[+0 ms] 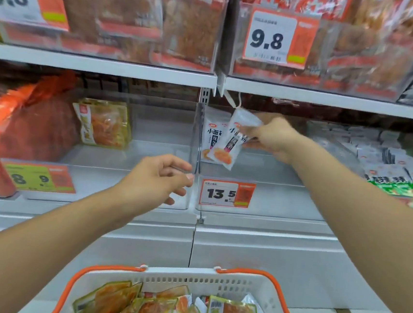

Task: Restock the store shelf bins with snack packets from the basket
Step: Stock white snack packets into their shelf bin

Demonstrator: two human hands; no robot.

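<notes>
The person stands close to the shelving with both arms stretched out over a white basket (pixel 203 279) with orange handles, which sits low and near, holding yellow-edged snack packets (pixel 165 311) with orange contents. The right hand (pixel 270 137) reaches into the clear bin (pixel 259 199) marked by the 13.5 price tag (pixel 227 193), its fingers pinching a white packet (pixel 232 143) by the upper part so that it hangs tilted above the bin floor. A second white packet of the same print (pixel 212 136) stands just behind and left of it, against the bin's left wall. The left hand (pixel 160 179) hovers in front of the neighbouring clear bin (pixel 121 188) to the left, fingers loosely curled and holding nothing, the fingertips close to the divider between the two bins. Far back in that left bin one yellow packet (pixel 102 123) stands upright. Farther left lies a red-orange bag (pixel 27 124). On the shelf above, bins of reddish packets carry a 9.8 price tag (pixel 272 39).
</notes>
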